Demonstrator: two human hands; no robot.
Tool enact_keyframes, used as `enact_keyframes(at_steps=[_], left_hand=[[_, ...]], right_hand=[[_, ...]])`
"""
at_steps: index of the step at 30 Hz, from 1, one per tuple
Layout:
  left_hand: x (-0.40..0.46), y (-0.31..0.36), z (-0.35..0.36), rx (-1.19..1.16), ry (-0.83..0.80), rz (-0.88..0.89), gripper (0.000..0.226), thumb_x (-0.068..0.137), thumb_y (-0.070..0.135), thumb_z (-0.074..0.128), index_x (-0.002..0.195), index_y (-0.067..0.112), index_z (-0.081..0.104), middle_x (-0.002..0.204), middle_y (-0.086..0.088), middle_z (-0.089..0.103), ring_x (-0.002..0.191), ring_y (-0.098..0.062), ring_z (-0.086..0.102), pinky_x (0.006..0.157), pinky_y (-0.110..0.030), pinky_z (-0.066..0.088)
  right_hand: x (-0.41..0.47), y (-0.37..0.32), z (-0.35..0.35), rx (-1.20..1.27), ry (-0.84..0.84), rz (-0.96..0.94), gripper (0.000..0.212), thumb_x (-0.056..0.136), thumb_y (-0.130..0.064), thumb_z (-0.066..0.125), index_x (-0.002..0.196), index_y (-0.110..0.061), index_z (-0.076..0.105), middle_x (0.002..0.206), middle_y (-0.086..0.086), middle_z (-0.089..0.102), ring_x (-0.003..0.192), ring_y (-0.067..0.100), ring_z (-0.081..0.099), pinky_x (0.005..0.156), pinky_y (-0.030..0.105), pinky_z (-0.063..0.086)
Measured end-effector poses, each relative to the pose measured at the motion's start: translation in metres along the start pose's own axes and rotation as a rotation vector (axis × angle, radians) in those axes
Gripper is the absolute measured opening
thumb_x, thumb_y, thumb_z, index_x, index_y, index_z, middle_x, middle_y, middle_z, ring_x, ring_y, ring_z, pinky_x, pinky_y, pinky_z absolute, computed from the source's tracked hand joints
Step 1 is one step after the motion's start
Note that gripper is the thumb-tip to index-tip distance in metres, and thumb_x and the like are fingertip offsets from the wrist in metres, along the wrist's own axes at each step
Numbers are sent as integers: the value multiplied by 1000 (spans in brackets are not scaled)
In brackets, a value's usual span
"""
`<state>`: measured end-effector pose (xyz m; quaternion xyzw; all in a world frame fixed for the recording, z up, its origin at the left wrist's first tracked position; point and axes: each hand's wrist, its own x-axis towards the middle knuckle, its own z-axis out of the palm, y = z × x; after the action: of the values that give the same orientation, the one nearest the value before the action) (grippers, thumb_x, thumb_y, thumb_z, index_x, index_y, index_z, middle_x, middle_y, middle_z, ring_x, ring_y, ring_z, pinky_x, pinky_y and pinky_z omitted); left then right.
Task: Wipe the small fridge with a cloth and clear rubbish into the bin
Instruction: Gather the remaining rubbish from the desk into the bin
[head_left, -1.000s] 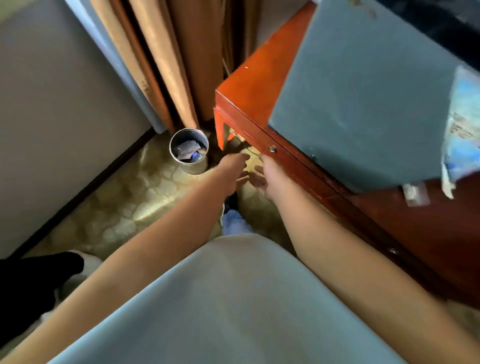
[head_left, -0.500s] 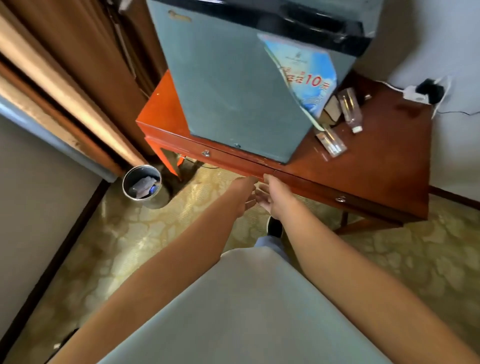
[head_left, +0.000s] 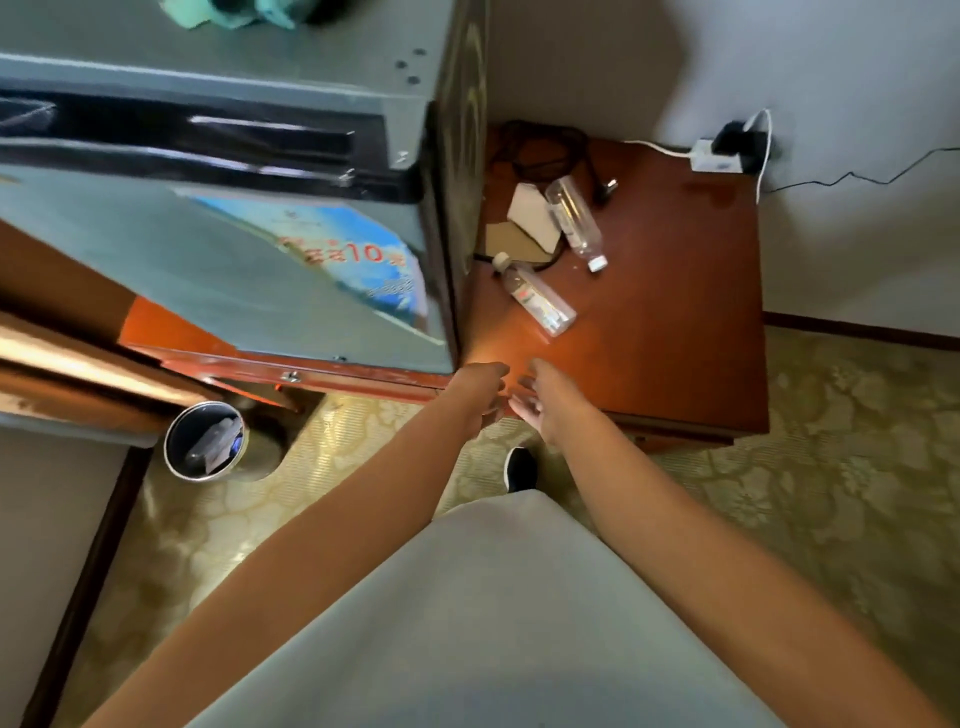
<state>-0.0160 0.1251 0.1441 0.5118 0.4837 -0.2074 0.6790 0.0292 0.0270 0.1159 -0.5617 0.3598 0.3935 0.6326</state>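
Head view. My left hand (head_left: 480, 397) and right hand (head_left: 543, 402) hang side by side over the front edge of the red-brown table (head_left: 675, 338), fingers loose and slack, nothing in either. They sit low and central, I judge, because the rubbish lies just ahead of them on the tabletop.

The small fridge (head_left: 260, 291) stands on the left part of the table, its door facing me, a blue poster (head_left: 343, 254) stuck on it. A teal cloth (head_left: 234, 13) lies bunched on the fridge top at the frame's upper edge, within reach for wiping but not taken up.

To the right of the fridge: two clear plastic bottles on their sides, the near bottle (head_left: 537, 296) closest to my hands, the far bottle (head_left: 574, 221) behind it, with scraps of cardboard (head_left: 527, 228) between fridge and far bottle.

The bin (head_left: 205, 441) stands on the floor to the left, below the table corner, already holding some wrappers. Bottles look light; one hand each should do.
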Motion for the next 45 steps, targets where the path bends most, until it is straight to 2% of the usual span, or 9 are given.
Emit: enact_keyframes(at_steps=[6, 14, 18, 22, 24, 28, 36, 42, 45], left_hand=[[34, 37, 45, 18, 22, -32, 21, 101, 28, 54, 119, 18, 59, 117, -2, 60, 98, -20, 59, 85, -33, 49], [73, 73, 82, 23, 71, -100, 12, 101, 20, 49, 98, 18, 61, 90, 0, 56, 77, -18, 50, 70, -30, 45], [97, 84, 97, 36, 128, -121, 29, 100, 26, 55, 126, 16, 59, 106, -2, 61, 96, -21, 59, 88, -35, 55], [116, 86, 107, 10, 150, -160, 42, 97, 31, 58, 137, 23, 51, 130, 1, 57, 115, -20, 56, 98, -40, 54], [123, 87, 109, 10, 165, -175, 45, 97, 31, 57, 141, 24, 48, 134, 1, 55, 118, -21, 54, 99, -41, 54], [133, 86, 107, 1, 187, -199, 44, 99, 30, 54, 141, 23, 46, 131, 0, 54, 114, -19, 53, 100, -40, 53], [144, 74, 97, 58, 223, -202, 50, 94, 25, 54, 143, 26, 47, 126, -1, 59, 98, -18, 54, 85, -37, 55], [143, 56, 82, 130, 248, -214, 45, 96, 25, 55, 140, 18, 54, 118, -5, 61, 95, -21, 57, 87, -39, 57], [137, 46, 73, 122, 236, -219, 43, 96, 26, 56, 139, 18, 55, 123, -5, 60, 106, -24, 57, 89, -38, 56]], right_hand=[[39, -53, -18, -28, 6, 39, 27, 99, -30, 61, 121, -13, 59, 114, 5, 65, 96, 17, 65, 81, 33, 58], [83, -102, -27, -130, 22, 69, 28, 98, -26, 60, 123, -13, 58, 105, 7, 61, 86, 15, 61, 82, 32, 59], [108, -117, -26, -315, 16, -21, 29, 94, -24, 58, 122, -15, 57, 125, 7, 54, 103, 20, 57, 92, 38, 56], [126, -122, -25, -597, 4, -142, 46, 81, -31, 54, 125, -23, 61, 132, 8, 53, 100, 26, 61, 70, 30, 48], [130, -123, -25, -627, -12, -143, 51, 76, -33, 51, 125, -25, 61, 130, 9, 55, 102, 26, 62, 74, 32, 48], [141, -121, -24, -664, -55, -125, 60, 75, -35, 50, 133, -26, 56, 132, 8, 56, 109, 25, 61, 89, 37, 52], [139, -112, -17, -692, -134, -91, 43, 97, -18, 46, 139, -18, 54, 124, 9, 66, 98, 19, 59, 65, 21, 42], [137, -91, -17, -740, -143, -49, 40, 99, -25, 47, 137, -17, 59, 119, 8, 65, 91, 18, 58, 63, 23, 41], [131, -79, -14, -728, -142, -26, 37, 99, -27, 48, 132, -17, 62, 120, 7, 66, 97, 19, 63, 77, 29, 48]])
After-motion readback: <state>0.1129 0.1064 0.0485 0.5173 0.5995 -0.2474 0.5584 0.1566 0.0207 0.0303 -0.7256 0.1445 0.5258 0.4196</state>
